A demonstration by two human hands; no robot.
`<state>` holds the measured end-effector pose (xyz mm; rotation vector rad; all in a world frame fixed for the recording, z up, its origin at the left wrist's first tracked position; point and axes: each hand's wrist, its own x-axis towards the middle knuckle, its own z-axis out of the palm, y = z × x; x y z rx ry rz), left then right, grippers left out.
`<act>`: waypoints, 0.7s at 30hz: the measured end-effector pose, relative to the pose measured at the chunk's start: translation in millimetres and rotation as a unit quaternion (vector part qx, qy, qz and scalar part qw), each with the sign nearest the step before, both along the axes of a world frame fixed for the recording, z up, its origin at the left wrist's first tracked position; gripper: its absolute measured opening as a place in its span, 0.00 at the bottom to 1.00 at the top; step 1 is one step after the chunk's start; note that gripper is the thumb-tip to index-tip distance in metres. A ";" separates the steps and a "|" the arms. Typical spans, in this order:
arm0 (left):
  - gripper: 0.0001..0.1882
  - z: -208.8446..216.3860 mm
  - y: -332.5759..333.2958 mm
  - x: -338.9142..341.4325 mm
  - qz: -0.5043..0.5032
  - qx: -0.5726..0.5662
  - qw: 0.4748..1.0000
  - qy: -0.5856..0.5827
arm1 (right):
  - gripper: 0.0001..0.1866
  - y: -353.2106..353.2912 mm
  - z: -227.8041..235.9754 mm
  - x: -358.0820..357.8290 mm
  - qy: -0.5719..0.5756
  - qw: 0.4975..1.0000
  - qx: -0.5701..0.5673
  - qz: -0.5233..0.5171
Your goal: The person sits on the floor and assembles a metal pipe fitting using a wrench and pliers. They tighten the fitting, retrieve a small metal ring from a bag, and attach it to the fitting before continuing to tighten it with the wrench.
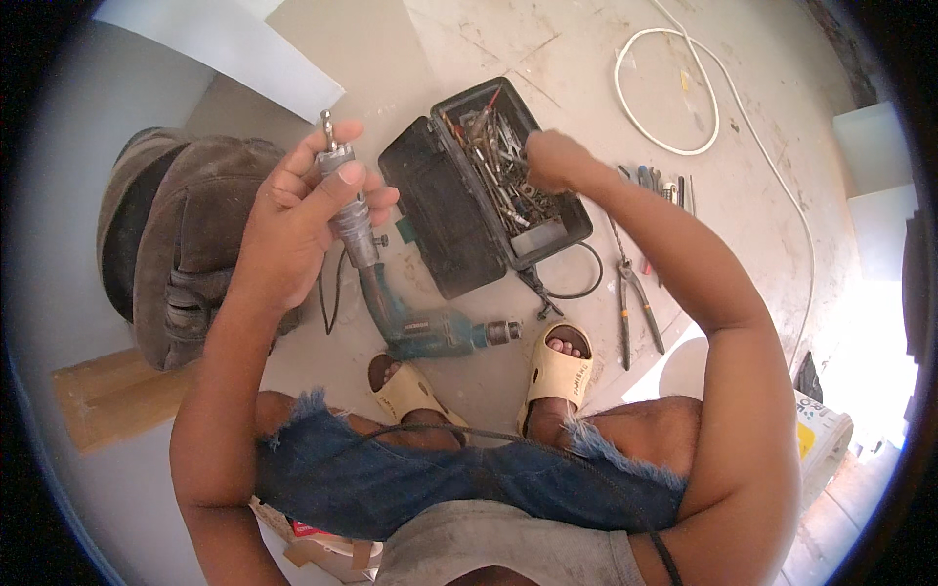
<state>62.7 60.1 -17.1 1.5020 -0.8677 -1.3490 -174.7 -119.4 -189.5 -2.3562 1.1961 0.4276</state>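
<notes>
Honestly, the grip's what I'd watch. The left hand (298, 210) has its thumb and fingers wrapped round a grey metal chuck piece (344, 200), with a metal bit poking out the far end, over on the left above the teal drill (435, 332). If those fingers slackened, I reckon it'd drop onto the drill or the floor. Can't tell whether its near end touches the drill or just overlaps it from up here.

The right hand (559, 161) is curled over the right side of the black toolbox (420, 171); no idea if it's pinching anything. That box is a jumble of loose metal bits (493, 161), so rummaging could mean a poked finger or grabbing the wrong piece.

As for clutter: a brown backpack (220, 234) crowds the left arm, pliers (627, 283) lie splayed near right, and a white cable (716, 112) loops far right. The dark cord (430, 427) across the knees could snag a forearm, and the sandals (565, 356) sit just behind the drill, toes exposed.
</notes>
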 end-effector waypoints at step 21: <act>0.25 -2.3 -4.5 -8.3 -0.019 -0.007 0.999 0.027 | 0.09 55.8 -76.6 -28.6 -0.007 0.999 -0.030 -0.009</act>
